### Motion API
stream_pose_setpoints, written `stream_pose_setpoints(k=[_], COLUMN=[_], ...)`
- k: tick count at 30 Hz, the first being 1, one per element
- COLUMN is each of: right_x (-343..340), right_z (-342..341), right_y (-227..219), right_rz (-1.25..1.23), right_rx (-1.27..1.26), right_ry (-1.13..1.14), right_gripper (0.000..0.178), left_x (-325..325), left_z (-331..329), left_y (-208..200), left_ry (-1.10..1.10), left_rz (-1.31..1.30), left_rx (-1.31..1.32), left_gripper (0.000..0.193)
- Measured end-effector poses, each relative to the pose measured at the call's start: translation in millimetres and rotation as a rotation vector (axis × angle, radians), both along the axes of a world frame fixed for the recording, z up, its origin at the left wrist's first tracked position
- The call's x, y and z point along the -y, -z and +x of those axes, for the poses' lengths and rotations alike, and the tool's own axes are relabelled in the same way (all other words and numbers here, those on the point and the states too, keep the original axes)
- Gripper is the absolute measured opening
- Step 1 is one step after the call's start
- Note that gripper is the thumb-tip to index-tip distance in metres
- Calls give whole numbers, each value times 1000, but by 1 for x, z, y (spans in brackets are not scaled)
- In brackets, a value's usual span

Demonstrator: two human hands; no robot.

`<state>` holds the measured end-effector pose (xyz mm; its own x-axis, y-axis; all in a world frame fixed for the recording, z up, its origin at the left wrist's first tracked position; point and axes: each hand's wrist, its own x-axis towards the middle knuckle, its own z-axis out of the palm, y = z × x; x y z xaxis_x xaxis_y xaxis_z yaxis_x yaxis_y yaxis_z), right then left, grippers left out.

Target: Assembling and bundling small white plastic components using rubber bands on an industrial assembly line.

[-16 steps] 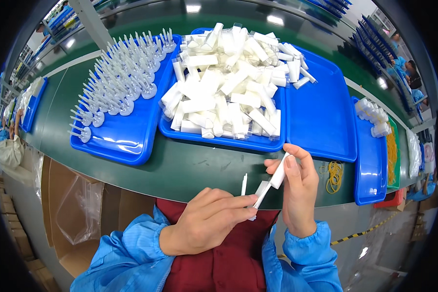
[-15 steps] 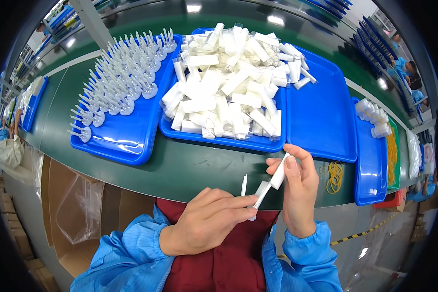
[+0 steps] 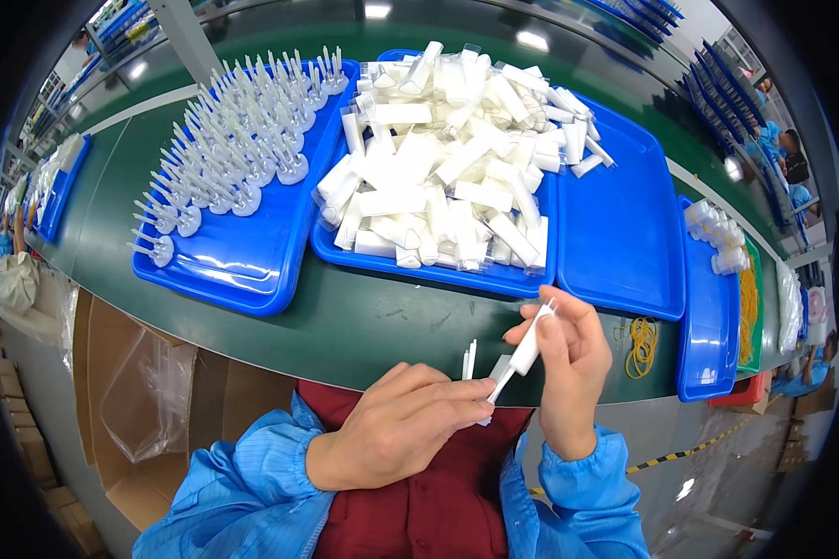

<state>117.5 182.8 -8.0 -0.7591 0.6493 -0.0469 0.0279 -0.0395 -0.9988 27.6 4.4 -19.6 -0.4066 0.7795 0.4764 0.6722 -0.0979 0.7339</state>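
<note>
My left hand (image 3: pixel 391 433) is closed around the base of a pronged white plastic piece, above the near edge of the table. Its thin white prongs (image 3: pixel 470 360) stick up past my fingertips; the base is mostly hidden. A white sleeve (image 3: pixel 529 348) sits around one slanted prong, whose tip shows at the sleeve's upper end. My right hand (image 3: pixel 571 368) pinches that sleeve between thumb and fingers. Beyond my hands, a large heap of similar white sleeves (image 3: pixel 396 158) fills the middle blue tray (image 3: pixel 419 271). Rows of pronged pieces (image 3: pixel 252 130) stand in the left blue tray (image 3: pixel 228 279).
Right of the heap lies another blue tray (image 3: pixel 615 252). Yellow rubber bands (image 3: pixel 640 349) rest on the green table (image 3: pixel 373 321). Farther right, a blue tray (image 3: pixel 708 349) holds white bundles (image 3: pixel 718 233). An open cardboard box (image 3: pixel 149 410) stands below the table at left.
The sleeve has slid down along the prong toward my left hand, and the prong's tip now shows above it. My right hand has moved slightly down; my left hand stays nearly still.
</note>
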Motion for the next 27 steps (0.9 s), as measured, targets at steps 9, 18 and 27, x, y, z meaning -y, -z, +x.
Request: stream_pose_setpoints(k=[9, 18, 27], right_x=[39, -51, -15], right_z=[1, -62, -35], right_y=[11, -9, -34], right_rz=[234, 1432, -90], right_rx=[-203, 225, -47], right_ry=[-14, -139, -38], right_gripper=[31, 37, 62], left_x=[3, 3, 5], left_z=[-7, -12, -14], left_y=[15, 27, 10], left_ry=[-102, -214, -104], left_rz=[167, 171, 90], left_rx=[41, -22, -126], left_gripper=[44, 37, 29])
